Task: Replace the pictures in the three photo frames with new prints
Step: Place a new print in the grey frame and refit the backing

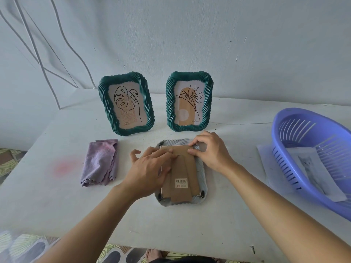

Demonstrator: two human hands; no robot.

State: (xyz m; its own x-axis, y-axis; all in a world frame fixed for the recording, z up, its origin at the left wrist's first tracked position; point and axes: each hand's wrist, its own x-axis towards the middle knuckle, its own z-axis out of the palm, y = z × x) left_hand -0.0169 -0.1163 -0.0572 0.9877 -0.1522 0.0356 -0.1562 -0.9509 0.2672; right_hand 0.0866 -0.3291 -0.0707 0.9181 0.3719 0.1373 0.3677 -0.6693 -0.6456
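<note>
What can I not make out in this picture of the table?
All in the head view:
- The picture in the face-down frame: its front faces the table.
- The frame's top right corner: covered by the right hand.
- The far side of the basket: cut off by the right edge.
- The text on the label: too small.

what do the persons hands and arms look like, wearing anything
Both forearms are bare to the picture's edge, no sleeves in view. The left hand and right hand wear no gloves; no ring, watch or bracelet shows on the fingers or wrists.
</note>
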